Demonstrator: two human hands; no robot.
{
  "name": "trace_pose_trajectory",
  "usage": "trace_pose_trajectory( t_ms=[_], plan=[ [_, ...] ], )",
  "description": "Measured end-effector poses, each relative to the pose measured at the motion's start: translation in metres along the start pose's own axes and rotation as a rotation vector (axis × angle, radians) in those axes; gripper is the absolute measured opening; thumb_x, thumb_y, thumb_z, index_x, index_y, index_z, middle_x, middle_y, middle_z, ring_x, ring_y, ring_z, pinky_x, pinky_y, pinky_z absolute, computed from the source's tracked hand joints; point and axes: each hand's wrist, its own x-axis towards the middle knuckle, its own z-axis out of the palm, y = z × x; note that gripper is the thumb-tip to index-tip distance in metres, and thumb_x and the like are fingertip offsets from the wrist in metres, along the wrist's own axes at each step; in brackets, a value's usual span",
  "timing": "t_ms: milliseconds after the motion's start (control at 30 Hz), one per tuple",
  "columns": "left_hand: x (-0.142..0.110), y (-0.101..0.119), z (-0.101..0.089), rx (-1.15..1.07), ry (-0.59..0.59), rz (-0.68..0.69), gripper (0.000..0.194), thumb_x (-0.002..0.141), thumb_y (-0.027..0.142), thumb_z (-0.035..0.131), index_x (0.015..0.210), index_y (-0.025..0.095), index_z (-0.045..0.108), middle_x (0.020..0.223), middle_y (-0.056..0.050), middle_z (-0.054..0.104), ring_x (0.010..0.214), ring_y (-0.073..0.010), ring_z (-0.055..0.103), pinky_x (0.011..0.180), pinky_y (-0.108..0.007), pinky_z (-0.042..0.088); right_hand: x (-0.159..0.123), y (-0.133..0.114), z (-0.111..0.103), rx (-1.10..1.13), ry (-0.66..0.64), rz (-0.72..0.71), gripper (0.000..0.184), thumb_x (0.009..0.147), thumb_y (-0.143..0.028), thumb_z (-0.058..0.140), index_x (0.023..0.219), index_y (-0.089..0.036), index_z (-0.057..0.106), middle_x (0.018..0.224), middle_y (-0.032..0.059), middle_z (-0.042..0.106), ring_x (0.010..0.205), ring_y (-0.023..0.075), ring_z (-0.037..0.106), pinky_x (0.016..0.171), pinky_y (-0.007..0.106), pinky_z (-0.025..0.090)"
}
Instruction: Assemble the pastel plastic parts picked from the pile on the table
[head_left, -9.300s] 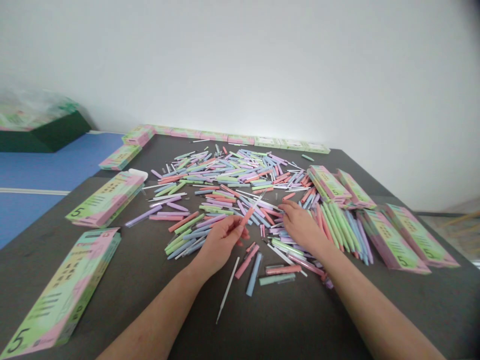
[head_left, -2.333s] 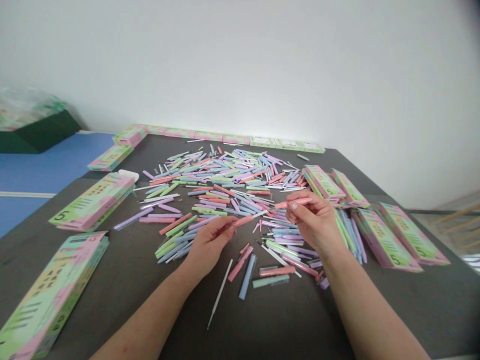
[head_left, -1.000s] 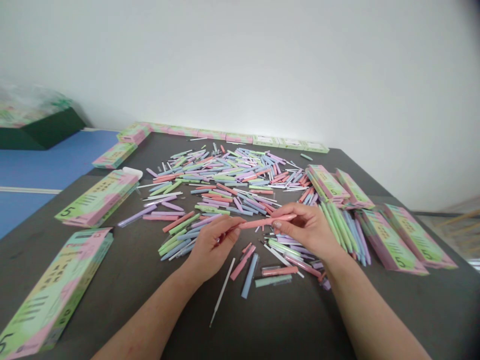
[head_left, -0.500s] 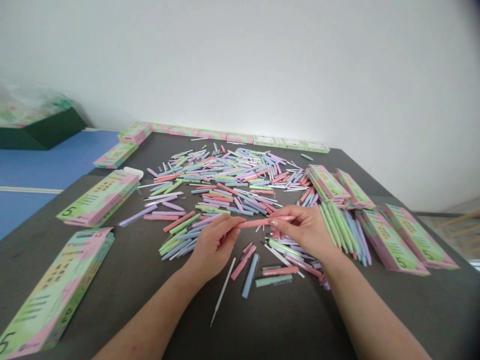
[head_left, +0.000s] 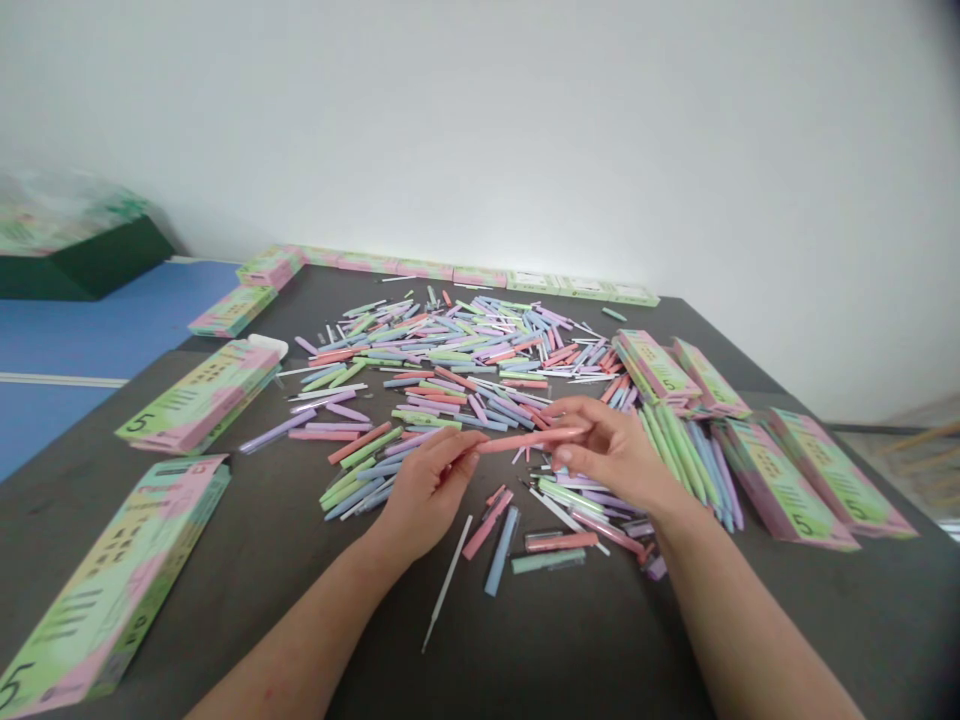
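Both my hands hold one pink pen [head_left: 525,439] level above the dark table [head_left: 570,640]. My left hand [head_left: 429,488] pinches its left end, fingers closed. My right hand [head_left: 611,452] grips its right end between thumb and fingers. Under and beyond the hands lies a wide scatter of pastel pens and pen parts [head_left: 450,365] in pink, green, blue and purple. A thin white refill [head_left: 448,583], a pink barrel [head_left: 484,523] and a blue barrel [head_left: 503,549] lie just in front of my left hand.
Flat pink-and-green boxes marked "5" sit at the left [head_left: 199,395], near left [head_left: 112,590] and right [head_left: 784,480], with more along the far edge [head_left: 480,276]. A row of green and blue pens [head_left: 686,455] lies to the right. A blue floor [head_left: 90,345] lies beyond the table's left edge.
Earlier my left hand held a pink piece alone while my right hand picked another from the pile. The two met, and the joined pink pen is now held level between both hands.
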Motion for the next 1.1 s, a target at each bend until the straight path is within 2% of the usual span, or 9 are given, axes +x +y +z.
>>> trace_pose_trajectory(
  t_ms=[100, 200, 367, 600, 700, 767, 833, 967, 1100],
  plan=[
    [0.0015, 0.0001, -0.0012, -0.009, 0.012, -0.007, 0.018, 0.089, 0.016, 0.049, 0.100, 0.015, 0.064, 0.088, -0.004, 0.065, 0.080, -0.0141, 0.059, 0.074, -0.024, 0.043, -0.0015, -0.0004, -0.0063, -0.043, 0.020, -0.058, 0.031, 0.072, -0.027, 0.074, 0.101, -0.022, 0.062, 0.084, 0.0024, 0.068, 0.071, 0.0140, 0.063, 0.060, 0.023, 0.050],
    [0.0016, 0.0000, -0.0017, -0.008, 0.011, -0.001, 0.018, 0.089, 0.015, 0.049, 0.099, 0.015, 0.064, 0.086, -0.003, 0.065, 0.078, -0.0138, 0.059, 0.073, -0.024, 0.043, -0.0020, 0.0016, -0.0077, -0.092, 0.081, -0.055, 0.021, 0.074, -0.029, 0.072, 0.092, -0.020, 0.066, 0.078, 0.0035, 0.070, 0.068, 0.0157, 0.065, 0.061, 0.026, 0.051],
    [-0.0001, -0.0011, -0.0009, 0.008, 0.023, 0.019, 0.018, 0.089, 0.014, 0.049, 0.098, 0.015, 0.064, 0.085, -0.003, 0.064, 0.078, -0.0136, 0.058, 0.072, -0.024, 0.043, -0.0009, -0.0005, -0.0024, -0.158, 0.138, -0.017, 0.018, 0.075, -0.033, 0.070, 0.081, -0.016, 0.067, 0.064, 0.0026, 0.068, 0.057, 0.0140, 0.062, 0.053, 0.023, 0.047],
    [0.0002, -0.0002, -0.0008, 0.016, -0.003, 0.012, 0.019, 0.089, 0.015, 0.048, 0.099, 0.015, 0.065, 0.087, -0.004, 0.064, 0.079, -0.0141, 0.058, 0.072, -0.024, 0.043, -0.0004, 0.0000, -0.0012, -0.338, 0.091, -0.032, 0.040, 0.086, -0.044, 0.054, 0.060, -0.014, 0.061, 0.051, 0.0018, 0.059, 0.046, 0.0100, 0.051, 0.045, 0.021, 0.037],
    [0.0002, -0.0008, -0.0006, 0.021, 0.002, 0.007, 0.019, 0.089, 0.015, 0.048, 0.099, 0.016, 0.064, 0.088, -0.004, 0.064, 0.080, -0.0145, 0.058, 0.073, -0.024, 0.043, -0.0007, 0.0023, -0.0027, -0.312, 0.080, -0.036, 0.034, 0.085, -0.045, 0.055, 0.072, -0.014, 0.065, 0.055, 0.0020, 0.061, 0.050, 0.0116, 0.055, 0.047, 0.022, 0.041],
    [0.0000, -0.0016, -0.0003, 0.025, 0.003, 0.003, 0.019, 0.089, 0.015, 0.048, 0.100, 0.016, 0.064, 0.089, -0.004, 0.065, 0.081, -0.0145, 0.058, 0.074, -0.024, 0.043, -0.0009, 0.0031, -0.0040, -0.238, 0.074, -0.050, 0.028, 0.081, -0.042, 0.062, 0.092, -0.016, 0.065, 0.068, 0.0032, 0.067, 0.059, 0.0143, 0.061, 0.053, 0.024, 0.045],
    [0.0001, -0.0023, -0.0001, 0.026, 0.006, -0.001, 0.019, 0.089, 0.015, 0.049, 0.100, 0.017, 0.064, 0.089, -0.004, 0.065, 0.082, -0.0143, 0.059, 0.075, -0.024, 0.043, -0.0010, 0.0028, -0.0054, -0.199, 0.079, -0.072, 0.033, 0.076, -0.035, 0.069, 0.104, -0.019, 0.062, 0.082, 0.0046, 0.070, 0.071, 0.0167, 0.065, 0.058, 0.025, 0.048],
    [0.0010, -0.0031, 0.0002, 0.024, 0.004, 0.001, 0.018, 0.089, 0.015, 0.048, 0.099, 0.016, 0.064, 0.088, -0.004, 0.065, 0.081, -0.0141, 0.058, 0.074, -0.024, 0.043, -0.0007, 0.0008, -0.0060, -0.279, 0.116, -0.086, 0.020, 0.075, -0.030, 0.070, 0.091, -0.019, 0.068, 0.083, 0.0048, 0.071, 0.069, 0.0163, 0.065, 0.061, 0.027, 0.050],
    [0.0012, -0.0033, 0.0005, 0.029, 0.011, 0.009, 0.018, 0.089, 0.015, 0.049, 0.099, 0.016, 0.064, 0.088, -0.004, 0.064, 0.080, -0.0140, 0.058, 0.073, -0.024, 0.044, -0.0004, 0.0005, -0.0036, -0.259, 0.131, -0.023, 0.021, 0.076, -0.035, 0.069, 0.084, -0.016, 0.070, 0.073, 0.0048, 0.071, 0.063, 0.0157, 0.065, 0.057, 0.025, 0.049]
  ],
)
